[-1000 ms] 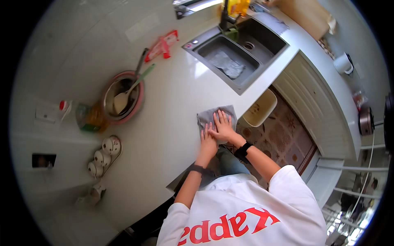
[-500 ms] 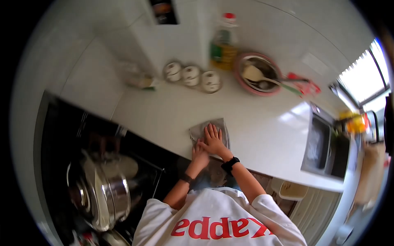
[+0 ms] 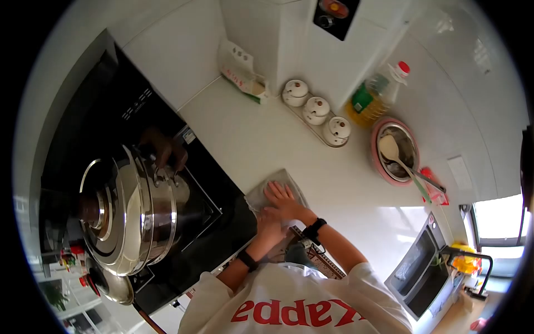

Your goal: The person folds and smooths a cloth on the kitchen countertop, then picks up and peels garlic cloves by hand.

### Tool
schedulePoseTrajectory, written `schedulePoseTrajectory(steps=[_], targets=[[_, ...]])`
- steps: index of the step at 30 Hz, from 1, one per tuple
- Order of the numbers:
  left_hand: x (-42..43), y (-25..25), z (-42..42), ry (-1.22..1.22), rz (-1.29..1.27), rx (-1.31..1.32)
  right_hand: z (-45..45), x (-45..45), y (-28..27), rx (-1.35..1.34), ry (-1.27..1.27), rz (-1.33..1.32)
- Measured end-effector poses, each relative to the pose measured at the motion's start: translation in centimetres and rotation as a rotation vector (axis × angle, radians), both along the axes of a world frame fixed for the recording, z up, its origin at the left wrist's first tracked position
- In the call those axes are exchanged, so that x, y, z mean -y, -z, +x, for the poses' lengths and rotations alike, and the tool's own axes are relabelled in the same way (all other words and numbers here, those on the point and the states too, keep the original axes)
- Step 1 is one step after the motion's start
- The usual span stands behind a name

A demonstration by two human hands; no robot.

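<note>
The right hand [image 3: 285,204] is pressing, open with fingers spread, on a thin grey fabric cloth [image 3: 288,180] lying on the glossy white desk [image 3: 236,133], near the edge of a black glass stove [image 3: 210,179]. The left hand [image 3: 270,227] is meeting it at the cloth's near side; blur is hiding whether its fingers are open or curled. Even, flat pressure is suiting the soft cloth best, with its corners kept unfolded and clear of the stove.
</note>
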State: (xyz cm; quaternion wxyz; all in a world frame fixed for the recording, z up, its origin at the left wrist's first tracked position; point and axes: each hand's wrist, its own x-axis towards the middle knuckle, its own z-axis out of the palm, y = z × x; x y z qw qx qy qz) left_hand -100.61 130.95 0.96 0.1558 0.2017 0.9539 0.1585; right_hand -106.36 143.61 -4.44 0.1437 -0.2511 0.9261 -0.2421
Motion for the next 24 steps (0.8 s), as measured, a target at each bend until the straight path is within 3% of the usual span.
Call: schedulePoseTrajectory(steps=[3,6,9,12,15,21,24], targets=[[0.3,0.2,-1.0,-0.132,-0.009,-0.024,-3.7,1.7,-1.1,-0.047,-0.136,0.059],[2.5,5.0,-3.0,-0.221,-0.253,-0.149,-7.7,5.7,-0.5,-0.142,-0.153,0.027],[3.9,4.3,-8.3,-0.335,-0.295,0.095,-11.6,10.1,-0.1,-0.155,-0.129,0.005],[3.6,3.7,-13.1,-0.426,-0.503,0.180,-16.1,12.1,0.5,-0.170,-0.169,0.099],[5.3,7.0,-16.4,-0.494,-0.411,0.037,-19.0,14.0,0.6,-0.307,-0.057,0.096],[10.2,5.6,-23.0,-0.554,-0.152,0.092,-25.7,17.8,1.0,-0.247,0.004,0.011],[11.3,6.8,-26.4,-0.585,-0.206,0.060,-28.9,19.2,1.1,-0.259,-0.005,0.011]])
